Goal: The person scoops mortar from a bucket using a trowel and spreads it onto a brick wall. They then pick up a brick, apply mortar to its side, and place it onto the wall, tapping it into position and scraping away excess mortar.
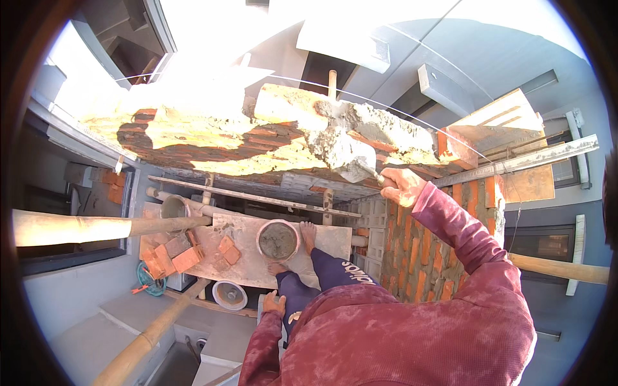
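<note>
Right hand on a trowel at the mortared top of a brick wall

The trowel (362, 171) is at the near edge of the brick wall (270, 147), against the grey mortar (338, 141); its blade outline is hard to separate from the mortar, and the handle mostly disappears inside the right hand (402, 186), whose fingers are wrapped around it. The left hand (273, 303) is low beside the left knee, fingers loosely bent; whether they press on anything cannot be told. Glare washes out the wall's far left part, and the person's sleeves and torso cover much of the near right.

Two bare feet show on one board (333, 248). The bricks (187, 259) lie left on it in a pile and a smaller cluster, overlapping too much for a sure count. One string (386, 105) runs above the wall, and one straightedge (537, 155) lies to the right.

Three round containers are in view. The bucket (259, 240) by the feet holds grey mortar. A second bucket (174, 204), farther left, is partly covered by a bamboo pole (96, 228), its contents unclear. Nearer, a pale basin (217, 296) holds a rounded grey thing, too small to identify.
</note>
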`<state>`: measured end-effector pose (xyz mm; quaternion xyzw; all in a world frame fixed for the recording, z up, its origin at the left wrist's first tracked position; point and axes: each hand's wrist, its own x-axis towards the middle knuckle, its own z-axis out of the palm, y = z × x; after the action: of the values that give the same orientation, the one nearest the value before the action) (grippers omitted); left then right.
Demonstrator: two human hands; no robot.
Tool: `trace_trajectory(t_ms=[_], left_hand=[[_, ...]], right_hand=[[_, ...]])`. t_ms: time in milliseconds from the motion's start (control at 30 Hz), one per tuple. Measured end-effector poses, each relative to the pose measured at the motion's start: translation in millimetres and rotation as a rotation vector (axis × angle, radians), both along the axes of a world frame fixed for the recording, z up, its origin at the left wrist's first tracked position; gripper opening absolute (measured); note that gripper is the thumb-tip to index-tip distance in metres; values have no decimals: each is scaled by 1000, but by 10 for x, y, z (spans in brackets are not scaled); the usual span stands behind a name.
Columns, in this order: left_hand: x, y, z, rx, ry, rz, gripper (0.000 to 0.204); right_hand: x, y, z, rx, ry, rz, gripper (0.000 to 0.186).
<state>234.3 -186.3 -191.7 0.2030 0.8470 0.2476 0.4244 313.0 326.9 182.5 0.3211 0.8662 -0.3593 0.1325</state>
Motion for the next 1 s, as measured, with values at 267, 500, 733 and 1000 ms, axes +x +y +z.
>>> trace_trajectory(t_ms=[267,500,733,1000], left_hand=[[-243,-125,226,34,-2,58,55],[-97,-349,316,-25,-110,165,60],[-107,-563,-183,31,-146,63,59],[90,-295,-119,8,-607,73,94]], right_hand=[[-185,480,-651,952,135,167,52],[-37,509,-1252,1001,273,-1,47],[-124,-240,-446,-218,322,-490,27],[442,-575,-866,581,419,92,30]])
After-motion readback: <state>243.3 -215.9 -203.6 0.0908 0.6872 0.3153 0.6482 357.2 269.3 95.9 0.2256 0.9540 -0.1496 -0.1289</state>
